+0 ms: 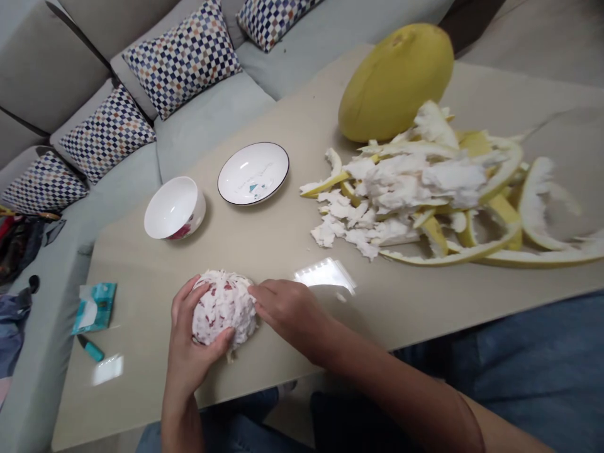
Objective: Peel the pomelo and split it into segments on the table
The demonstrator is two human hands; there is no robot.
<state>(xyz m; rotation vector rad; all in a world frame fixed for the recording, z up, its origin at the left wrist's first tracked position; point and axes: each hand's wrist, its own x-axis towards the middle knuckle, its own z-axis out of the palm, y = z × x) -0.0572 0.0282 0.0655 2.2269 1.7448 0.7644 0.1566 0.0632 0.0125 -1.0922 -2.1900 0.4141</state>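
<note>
A peeled pomelo [221, 308], covered in white pith with reddish flesh showing through, is held just above or on the table near its front edge; I cannot tell which. My left hand [191, 336] wraps its left side, thumb across the front and fingers over the top. At the fruit's upper right, my right hand [287, 311] pinches the pith with thumb and forefinger. How much pith is in that pinch is hidden by the fingers. Below the fruit a small loose scrap of pith hangs.
A big heap of peel and pith [415, 189] lies at the right, with a whole yellow pomelo [396, 82] behind it. Further back stand a white bowl [172, 207] and a plate [253, 173]. A tissue pack [97, 306] and a teal-capped object [90, 348] lie left.
</note>
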